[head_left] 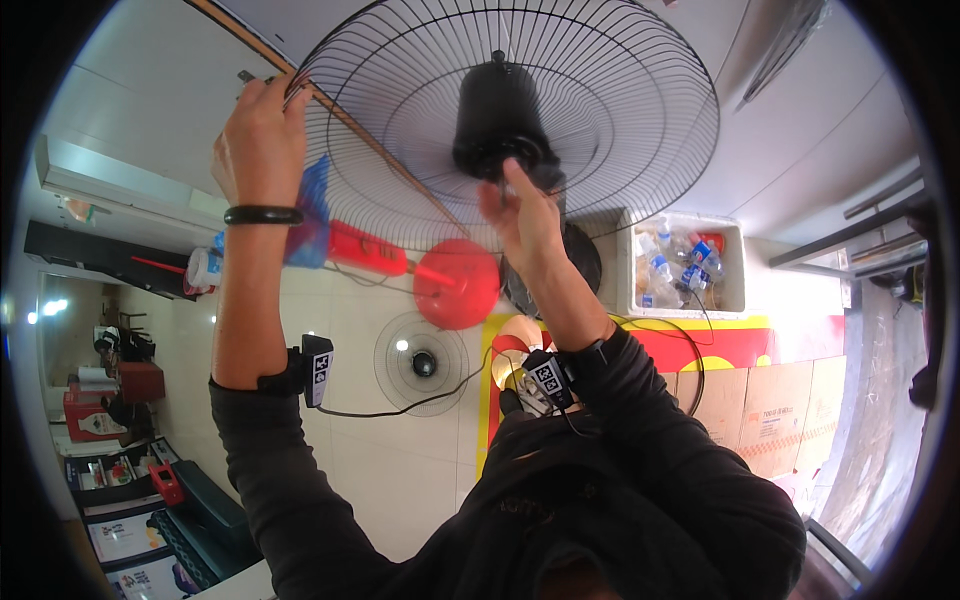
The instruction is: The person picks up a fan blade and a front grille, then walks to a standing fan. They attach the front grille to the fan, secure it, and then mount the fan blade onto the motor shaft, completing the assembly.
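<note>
A large black wire fan guard [660,110] stands in front of me, with a black fan motor [497,110] at its middle. My left hand [262,145] is closed round the guard's left rim, its fingers pinching the wires. Just below the motor is my right hand [525,215], thumb stretched up toward the motor's lower end. Its other fingers are smeared by motion, so whether they grip anything cannot be made out. Both wrists wear a small strapped-on device, and my left wrist also has a black band.
On the tiled floor lie a round wire grille [445,398] with a dark centre and a red round object [470,290]. A white foam box [690,305] holds several plastic bottles. Flattened cardboard [765,420] lies at right; a black cable [700,370] loops nearby. Shelving [120,500] stands at left.
</note>
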